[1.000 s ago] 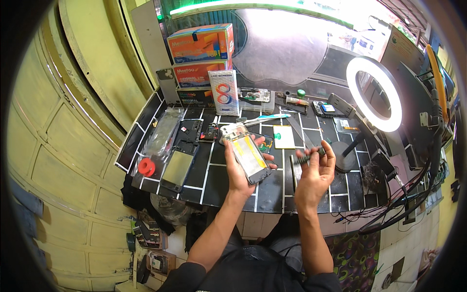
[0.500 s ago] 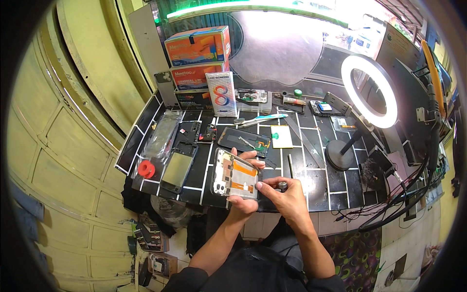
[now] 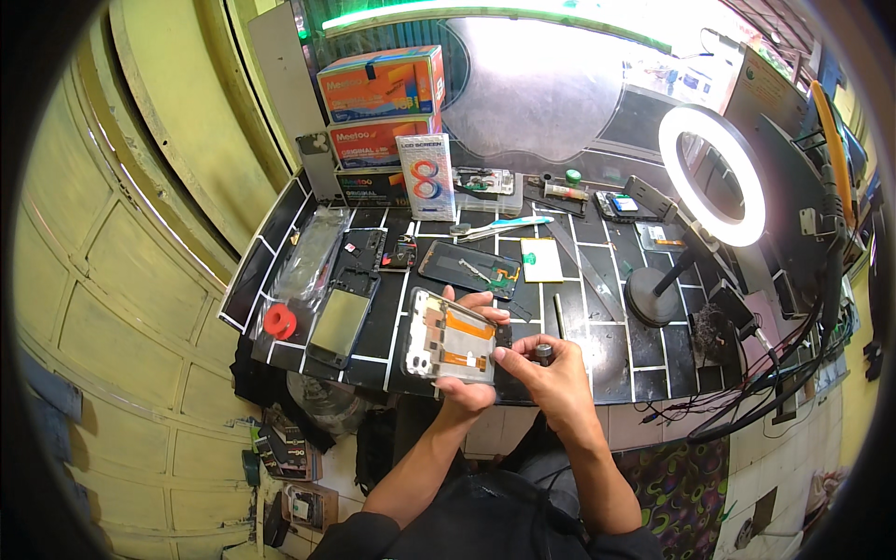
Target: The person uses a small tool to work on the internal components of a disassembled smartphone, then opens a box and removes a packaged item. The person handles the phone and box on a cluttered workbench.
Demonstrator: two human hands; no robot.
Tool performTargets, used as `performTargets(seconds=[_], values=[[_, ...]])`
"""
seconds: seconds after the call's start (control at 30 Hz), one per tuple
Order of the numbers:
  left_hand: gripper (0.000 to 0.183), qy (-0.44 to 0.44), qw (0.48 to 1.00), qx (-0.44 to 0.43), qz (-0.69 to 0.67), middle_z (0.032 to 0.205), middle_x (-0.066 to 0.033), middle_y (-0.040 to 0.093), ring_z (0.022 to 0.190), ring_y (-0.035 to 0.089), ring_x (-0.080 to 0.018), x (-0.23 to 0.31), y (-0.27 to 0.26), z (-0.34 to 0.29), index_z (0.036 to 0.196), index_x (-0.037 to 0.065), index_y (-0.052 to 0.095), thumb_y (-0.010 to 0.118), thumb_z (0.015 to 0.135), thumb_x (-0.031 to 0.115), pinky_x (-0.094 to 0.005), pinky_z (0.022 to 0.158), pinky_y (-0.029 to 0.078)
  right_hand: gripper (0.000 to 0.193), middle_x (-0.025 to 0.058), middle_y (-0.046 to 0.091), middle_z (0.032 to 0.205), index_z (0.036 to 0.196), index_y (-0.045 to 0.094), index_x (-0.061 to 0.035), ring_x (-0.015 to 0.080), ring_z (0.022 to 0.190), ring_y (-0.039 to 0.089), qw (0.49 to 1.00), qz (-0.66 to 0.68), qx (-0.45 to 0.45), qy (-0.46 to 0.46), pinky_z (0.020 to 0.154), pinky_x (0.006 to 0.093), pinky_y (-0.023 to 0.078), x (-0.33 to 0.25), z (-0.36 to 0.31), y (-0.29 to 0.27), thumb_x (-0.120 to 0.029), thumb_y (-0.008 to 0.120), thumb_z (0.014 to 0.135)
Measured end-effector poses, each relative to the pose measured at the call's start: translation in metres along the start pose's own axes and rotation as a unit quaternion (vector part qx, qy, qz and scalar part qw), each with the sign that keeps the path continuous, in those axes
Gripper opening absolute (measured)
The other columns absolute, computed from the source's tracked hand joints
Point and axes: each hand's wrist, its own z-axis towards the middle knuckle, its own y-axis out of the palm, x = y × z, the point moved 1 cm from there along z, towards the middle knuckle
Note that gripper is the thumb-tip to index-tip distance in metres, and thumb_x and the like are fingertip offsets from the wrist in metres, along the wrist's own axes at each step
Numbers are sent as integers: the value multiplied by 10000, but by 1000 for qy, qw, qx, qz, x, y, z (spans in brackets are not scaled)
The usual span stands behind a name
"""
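Observation:
My left hand [image 3: 468,395] is wrapped around the edges of an opened phone frame [image 3: 434,359], thumb at the near side and fingers behind the far side. Two orange ribbon cables run across the frame's grey inside. At the frame's right end, my right hand [image 3: 560,381] is closed, thumb and forefinger pinched against its edge. A small dark tool with a round metallic end [image 3: 543,351] pokes up between the right fingers; the rest of it is hidden. Just beyond the frame lies a dark phone screen [image 3: 467,265] with a pair of tweezers or similar metal piece on top.
A phone part with a yellowish panel [image 3: 343,327] and a red spool [image 3: 279,321] lie left. A white battery-like pad [image 3: 540,260], toothbrush [image 3: 504,227], pen-like rod [image 3: 559,315] and steel ruler [image 3: 588,271] lie beyond. Right stand a ring lamp [image 3: 642,297] and cables [image 3: 747,408]; boxes [image 3: 381,89] behind.
The phone frame has tipped slightly in my left hand and its left end has shifted a little. My right hand keeps its pinch at the frame's right edge.

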Motion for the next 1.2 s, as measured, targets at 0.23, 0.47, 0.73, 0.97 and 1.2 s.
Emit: performTargets(seconds=[0.23, 0.47, 0.73, 0.97, 1.2], values=[[1010, -71, 983, 119, -123, 1213, -240, 580, 857, 677, -323, 9, 3, 14, 1517, -9, 268, 252, 928, 810, -505, 732, 597, 217, -71, 508, 632, 911, 679, -17, 8, 497, 386, 993, 79, -15, 86, 416, 197, 272, 2, 2, 0, -207, 784, 909], [905, -122, 947, 167, -245, 1175, -227, 608, 814, 694, -341, 7, -10, 13, 1469, 17, 359, 268, 961, 761, -515, 673, 603, 185, -82, 493, 689, 955, 656, -41, 4, 515, 356, 981, 162, -42, 99, 420, 199, 249, 7, 2, -5, -191, 761, 931], [895, -194, 913, 161, -322, 1188, -204, 623, 825, 696, -338, 10, -21, 8, 1444, 38, 425, 274, 956, 773, -533, 662, 596, 170, -89, 480, 680, 961, 651, -58, 5, 510, 354, 981, 167, -10, 101, 414, 201, 243, 11, -1, -27, -189, 756, 934], [908, -204, 924, 161, -281, 1149, -208, 643, 817, 706, -349, 13, -56, 5, 1434, 46, 420, 274, 944, 797, -533, 655, 598, 210, -87, 456, 612, 956, 677, -31, 13, 474, 349, 998, 11, 9, 55, 408, 212, 258, -1, 19, -41, -224, 754, 927], [881, -249, 913, 126, -297, 1148, -222, 646, 827, 705, -356, 11, -55, 5, 1406, 27, 464, 289, 960, 766, -532, 648, 604, 288, 98, 699, 735, 939, 739, 43, 167, 629, 611, 935, -283, -5, -215, 616, 349, 494, -20, 106, -19, -238, 749, 877]])
